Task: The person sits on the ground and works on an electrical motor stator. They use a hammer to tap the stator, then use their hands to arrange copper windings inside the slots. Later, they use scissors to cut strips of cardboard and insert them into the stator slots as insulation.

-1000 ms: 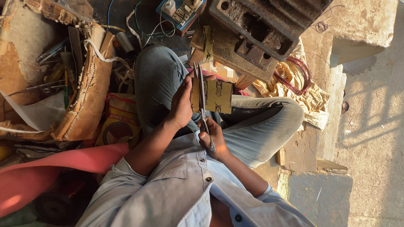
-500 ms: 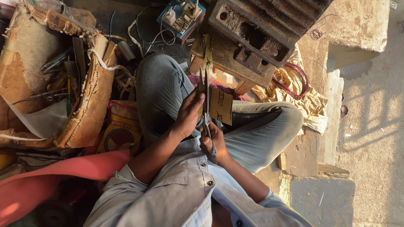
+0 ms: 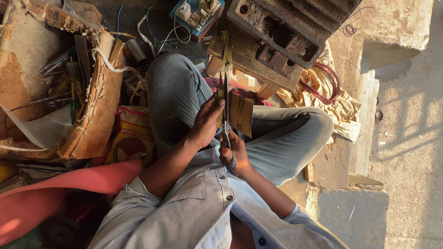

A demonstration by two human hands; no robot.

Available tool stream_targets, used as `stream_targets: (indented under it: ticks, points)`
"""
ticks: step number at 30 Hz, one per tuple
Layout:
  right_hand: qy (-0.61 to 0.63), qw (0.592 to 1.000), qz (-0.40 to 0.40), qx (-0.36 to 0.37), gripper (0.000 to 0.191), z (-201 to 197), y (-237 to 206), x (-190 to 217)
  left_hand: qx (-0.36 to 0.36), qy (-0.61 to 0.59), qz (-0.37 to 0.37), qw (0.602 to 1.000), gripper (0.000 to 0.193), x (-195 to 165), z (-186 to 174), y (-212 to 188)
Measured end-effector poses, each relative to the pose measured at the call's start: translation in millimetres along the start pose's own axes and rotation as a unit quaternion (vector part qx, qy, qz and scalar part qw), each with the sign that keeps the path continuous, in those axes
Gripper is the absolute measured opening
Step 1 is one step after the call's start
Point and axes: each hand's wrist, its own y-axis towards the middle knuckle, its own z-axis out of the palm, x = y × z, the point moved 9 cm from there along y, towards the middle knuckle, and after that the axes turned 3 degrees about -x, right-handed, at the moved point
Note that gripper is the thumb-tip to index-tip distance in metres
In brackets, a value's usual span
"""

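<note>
I note the right hand (image 3: pixel 235 154) closed on the scissors (image 3: pixel 225 113), blades pointing away over the lap; the left hand (image 3: pixel 207 121) pinches the brown card (image 3: pixel 240 115) alongside, touching the blades

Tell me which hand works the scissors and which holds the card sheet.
The right hand grips the scissors by their handles, nearer the body. The left hand steadies the tan card sheet beside the blades.

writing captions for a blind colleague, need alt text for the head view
Seen from above, a seated person in jeans holds a brown card sheet in the left hand and cuts it with scissors in the right hand. Around them lie a torn cardboard box of tools, a coil of wire and a heavy metal casting.
</note>
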Motion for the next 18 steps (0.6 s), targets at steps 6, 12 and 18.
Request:
stream_targets:
  ticks: [6, 12, 18]
  points:
    - [-0.032, 0.999, 0.002, -0.008, 0.075, -9.8, 0.0, -5.1, -0.007, -0.103, -0.027, 0.994, 0.038, 14.7, -9.0, 4.1]
    - [-0.205, 0.978, -0.025, 0.021, 0.065, -21.7, -2.4, 3.3, -0.042, -0.164, 0.045, 0.985, 0.028, -8.8, -39.8, 17.0]
    - [-0.434, 0.899, -0.029, 0.057, 0.068, -51.1, -11.7, 42.0, -0.152, -0.183, 0.134, 0.962, 0.027, -62.1, -75.4, 21.9]
